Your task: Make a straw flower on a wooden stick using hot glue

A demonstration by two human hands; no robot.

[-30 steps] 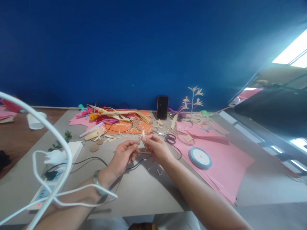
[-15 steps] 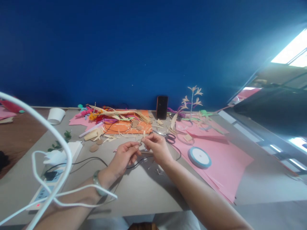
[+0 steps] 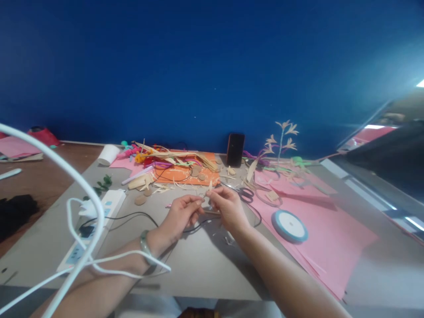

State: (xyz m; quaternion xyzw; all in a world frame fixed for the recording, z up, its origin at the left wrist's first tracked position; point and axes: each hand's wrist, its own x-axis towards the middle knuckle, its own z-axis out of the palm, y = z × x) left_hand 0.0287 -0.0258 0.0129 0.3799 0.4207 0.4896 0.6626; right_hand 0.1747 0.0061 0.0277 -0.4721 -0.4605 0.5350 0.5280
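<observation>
My left hand (image 3: 180, 215) and my right hand (image 3: 228, 207) meet over the middle of the grey table (image 3: 205, 265). Both pinch a small pale straw piece (image 3: 209, 189) whose tip sticks up between the fingertips. A green bangle (image 3: 144, 245) sits on my left wrist. A black cable (image 3: 132, 217) runs on the table under my hands. Black scissors (image 3: 245, 194) lie just right of my right hand.
Pink paper sheets (image 3: 324, 229) cover the right side with a blue ribbon spool (image 3: 289, 225) on them. An orange sheet (image 3: 185, 174) with straw strips and scraps lies behind. A phone (image 3: 235, 149) leans on the blue wall beside a straw plant (image 3: 281, 139). A white power strip (image 3: 96, 225) and white cable (image 3: 79, 185) are left.
The view has shifted, so everything sits slightly further right in frame. My hands stay pinched together on the straw piece with little movement. A white cup at the far left has come into view.
</observation>
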